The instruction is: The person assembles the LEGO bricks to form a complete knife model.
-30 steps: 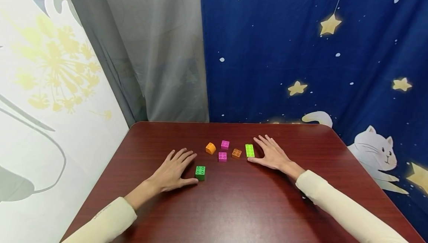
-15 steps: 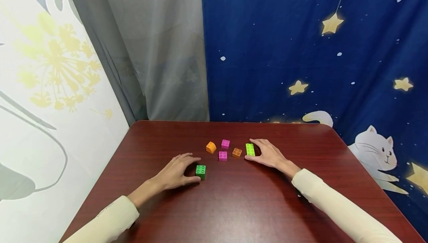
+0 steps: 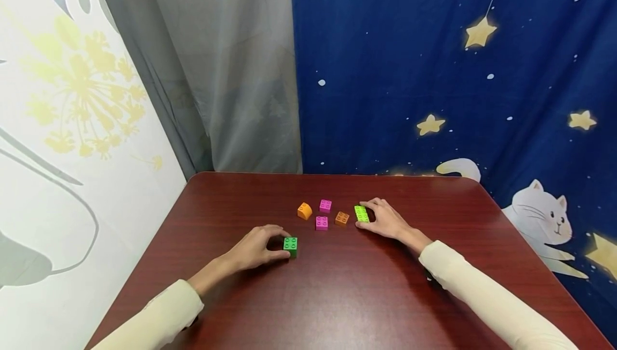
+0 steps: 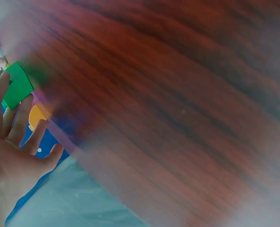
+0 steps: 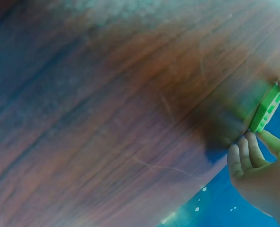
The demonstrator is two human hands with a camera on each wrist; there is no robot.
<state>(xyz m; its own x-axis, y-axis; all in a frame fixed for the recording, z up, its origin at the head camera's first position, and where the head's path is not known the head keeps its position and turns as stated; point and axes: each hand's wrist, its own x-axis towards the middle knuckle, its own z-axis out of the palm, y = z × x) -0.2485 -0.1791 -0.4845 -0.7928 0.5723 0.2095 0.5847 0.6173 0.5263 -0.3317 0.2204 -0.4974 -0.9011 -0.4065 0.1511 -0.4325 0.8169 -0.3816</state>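
My left hand (image 3: pixel 257 247) pinches the green building brick (image 3: pixel 290 247) between thumb and fingers, left of the table's middle. In the left wrist view the same green brick (image 4: pixel 19 86) sits between the thumb and fingertips. Further right, my right hand (image 3: pixel 388 220) grips the long lime-green brick (image 3: pixel 361 213) by its two ends, thumb at the near end and fingers at the far one. The right wrist view shows that lime brick (image 5: pixel 266 109) between the fingertips. Both bricks appear to rest on the table.
Between the hands lie an orange curved-top brick (image 3: pixel 304 211), a far magenta brick (image 3: pixel 325 205), a near magenta brick (image 3: pixel 321 223) and a brown-orange brick (image 3: pixel 342 218). They stand on the dark red table (image 3: pixel 328 296). A grey curtain (image 3: pixel 250 71) and blue curtain (image 3: pixel 376 71) hang behind.
Both hands have closed from spread fingers: the left around the green brick, the right on the lime brick's ends. The lime brick has turned slightly. The other bricks stay put.
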